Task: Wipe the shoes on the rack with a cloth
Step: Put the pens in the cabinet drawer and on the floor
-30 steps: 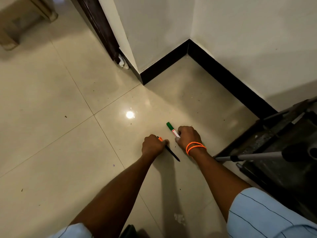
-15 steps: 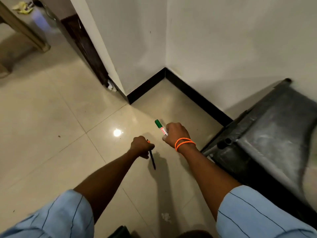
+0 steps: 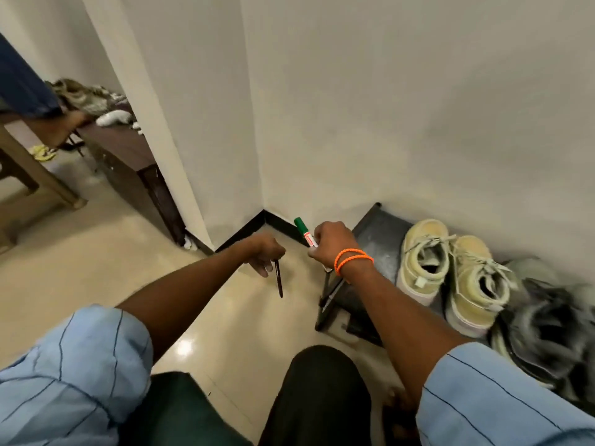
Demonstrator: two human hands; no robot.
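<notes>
Cream shoes (image 3: 450,272) on rack (image 3: 376,230) — just beside right hand (image 3: 331,244).

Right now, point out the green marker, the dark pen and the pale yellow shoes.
green marker (image 3: 303,230): head view, on its green cap above the right hand.
dark pen (image 3: 278,281): head view, mid-shaft below the left hand.
pale yellow shoes (image 3: 425,252): head view, on the left shoe's laces.

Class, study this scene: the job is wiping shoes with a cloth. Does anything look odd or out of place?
Yes. No cloth is visible. The left hand holds a dark pen and the right hand grips a green-capped marker, odd tools for wiping. The pale shoes sit untouched on the rack.
</notes>
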